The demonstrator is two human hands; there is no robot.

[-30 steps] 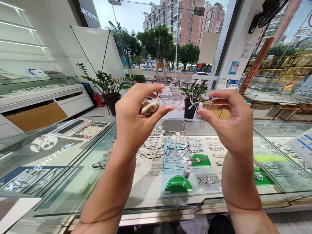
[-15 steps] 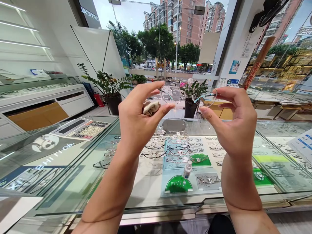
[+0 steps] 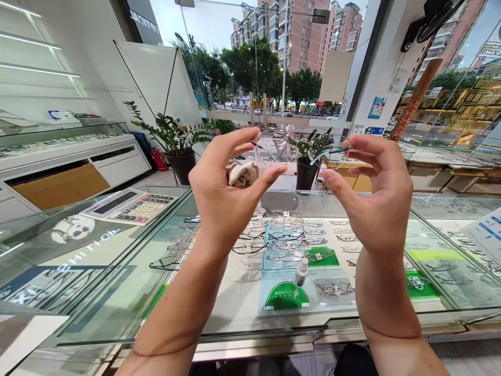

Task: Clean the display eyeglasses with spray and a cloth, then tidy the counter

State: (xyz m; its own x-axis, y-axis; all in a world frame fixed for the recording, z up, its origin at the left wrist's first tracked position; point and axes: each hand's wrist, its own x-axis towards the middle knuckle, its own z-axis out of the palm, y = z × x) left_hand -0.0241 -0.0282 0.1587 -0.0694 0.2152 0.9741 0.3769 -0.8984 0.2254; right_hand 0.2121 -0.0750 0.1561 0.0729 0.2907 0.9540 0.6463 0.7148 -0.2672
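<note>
A pair of thin-rimmed eyeglasses (image 3: pixel 270 152) with turquoise temple tips is raised in front of me, lenses toward the street. My left hand (image 3: pixel 225 190) grips one side of the frame with its fingers, the thumb extended below the lens. Tucked in the same palm is a crumpled pale cloth (image 3: pixel 243 174). The opposite side of the frame rests in the fingers of my right hand (image 3: pixel 378 198), whose thumb sits under that lens. Below, a small white spray bottle (image 3: pixel 301 272) stands on the glass display counter (image 3: pixel 230 324).
Rows of eyeglass frames (image 3: pixel 287 236) lie in the display. A calculator (image 3: pixel 129 205) is on the left, near a leaflet with a panda picture (image 3: pixel 72 230). Potted plants (image 3: pixel 180 162) stand beyond the counter, before the glass front. A blue-and-white sheet (image 3: pixel 487 232) is at right.
The glasses have tilted slightly, with their left end shifting a little left. My left hand has turned slightly and more of the cloth shows. The right hand has barely moved.
</note>
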